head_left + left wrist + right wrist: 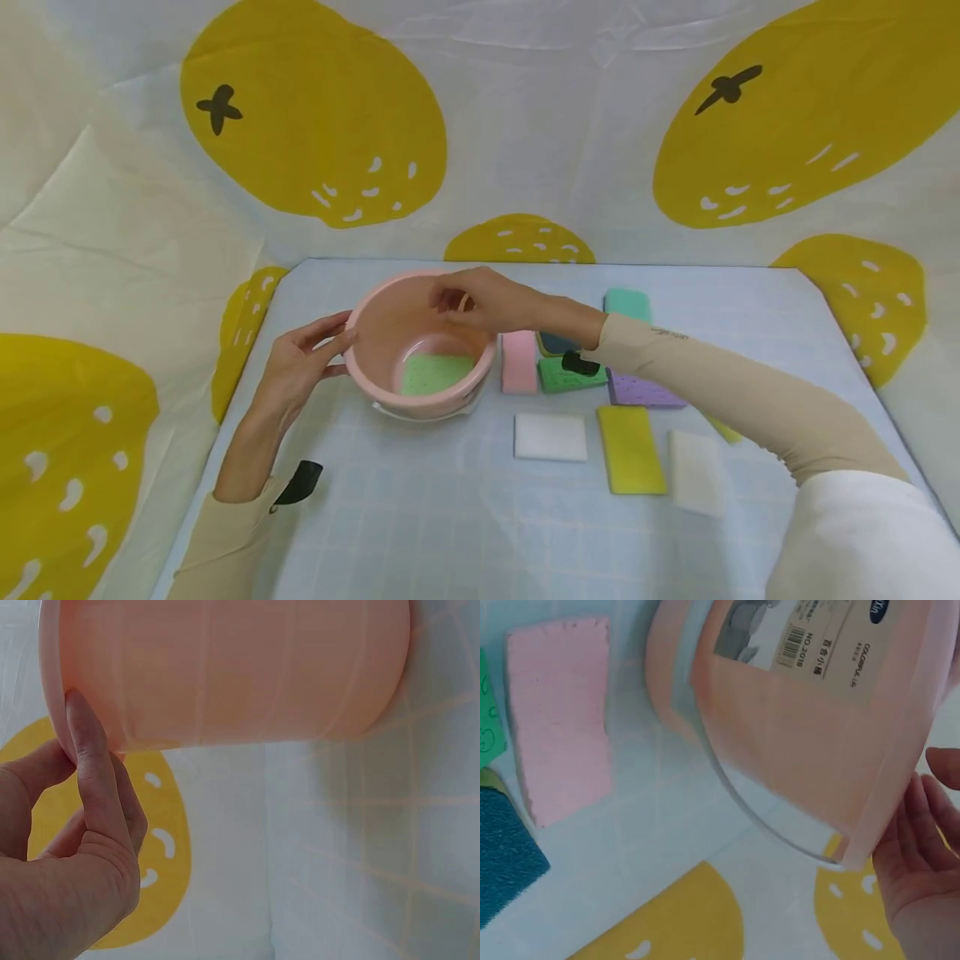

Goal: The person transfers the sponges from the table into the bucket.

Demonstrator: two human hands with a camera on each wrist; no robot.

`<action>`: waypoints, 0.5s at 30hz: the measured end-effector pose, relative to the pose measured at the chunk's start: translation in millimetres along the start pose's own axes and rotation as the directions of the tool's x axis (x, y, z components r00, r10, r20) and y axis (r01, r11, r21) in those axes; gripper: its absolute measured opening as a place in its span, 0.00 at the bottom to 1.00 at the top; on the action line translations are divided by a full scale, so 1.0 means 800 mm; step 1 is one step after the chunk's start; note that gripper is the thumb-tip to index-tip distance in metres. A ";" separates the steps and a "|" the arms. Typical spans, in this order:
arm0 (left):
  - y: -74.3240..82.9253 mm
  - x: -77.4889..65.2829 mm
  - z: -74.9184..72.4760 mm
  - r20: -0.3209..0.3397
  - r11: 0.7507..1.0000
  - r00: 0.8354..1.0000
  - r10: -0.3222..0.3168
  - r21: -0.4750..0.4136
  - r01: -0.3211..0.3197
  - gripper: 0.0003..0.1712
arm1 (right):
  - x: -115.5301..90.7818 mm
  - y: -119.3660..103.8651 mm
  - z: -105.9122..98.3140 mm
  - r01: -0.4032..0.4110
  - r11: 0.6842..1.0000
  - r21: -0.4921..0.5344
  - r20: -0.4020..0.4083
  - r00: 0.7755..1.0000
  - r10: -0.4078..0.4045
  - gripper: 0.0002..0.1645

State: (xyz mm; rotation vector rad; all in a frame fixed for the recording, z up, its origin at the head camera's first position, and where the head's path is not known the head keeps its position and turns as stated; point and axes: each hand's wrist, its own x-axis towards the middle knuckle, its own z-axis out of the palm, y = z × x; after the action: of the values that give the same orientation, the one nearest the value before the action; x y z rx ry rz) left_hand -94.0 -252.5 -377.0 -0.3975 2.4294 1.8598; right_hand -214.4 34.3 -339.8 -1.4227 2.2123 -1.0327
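A pink bucket (423, 407) stands upright at the left of the table with a light green sponge (437, 374) flat on its bottom. My left hand (298, 360) pinches the left rim, thumb over the edge and fingers against the outer wall; the left wrist view shows the fingers (94, 765) under the lip. Over the mouth, by the far right rim, is my right hand (487, 302) with loosely bent fingers and nothing seen in them. In the right wrist view that hand (922, 847) is beside the rim. The bucket's white handle (427, 417) hangs down in front.
Right of the bucket lie a pink sponge (519, 363), a green one (564, 379), a dark blue scouring pad (557, 344), a purple sponge (645, 390) and a teal one (628, 303). Nearer are a white block (551, 437), a yellow sponge (632, 450) and another white block (694, 472).
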 end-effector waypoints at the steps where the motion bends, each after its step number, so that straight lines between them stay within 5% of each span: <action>1: 0.000 0.000 0.000 -0.002 1.000 1.000 -0.004 0.001 0.004 0.37 | -0.003 0.000 -0.002 -0.003 1.000 0.013 -0.010 1.000 0.003 0.09; 15: -0.001 0.001 0.002 -0.020 0.999 0.999 -0.028 0.026 0.028 0.37 | -0.047 0.017 -0.025 0.024 0.993 0.119 -0.161 0.987 -0.005 0.11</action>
State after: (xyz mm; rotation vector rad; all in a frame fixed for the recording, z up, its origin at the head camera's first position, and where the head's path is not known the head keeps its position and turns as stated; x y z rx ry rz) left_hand -94.6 -251.3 -378.5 -0.4481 2.4457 1.8193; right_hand -218.3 78.9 -339.9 -1.3486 2.2083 -1.3045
